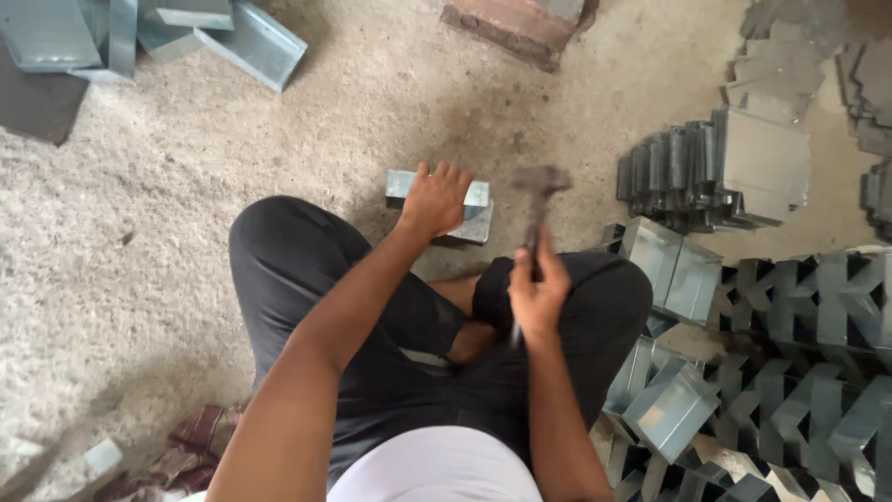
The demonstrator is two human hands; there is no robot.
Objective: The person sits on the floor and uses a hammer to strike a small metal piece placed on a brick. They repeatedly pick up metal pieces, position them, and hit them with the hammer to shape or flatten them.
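Observation:
My left hand [433, 198] presses down on a small grey sheet-metal box [477, 216] that rests on the sandy floor just past my crossed legs. My right hand [536, 293] grips the handle of a hammer [538, 186]. The hammer head is raised and blurred, to the right of the box and slightly above it. I sit cross-legged in dark trousers and a white shirt.
Folded metal boxes [671, 400] lie by my right knee. Stacked bent metal pieces [692, 172] and cut flat blanks [818, 297] fill the right side. More metal boxes [223, 33] sit at the far left, a brick [516, 23] ahead, cloth [200, 442] at lower left.

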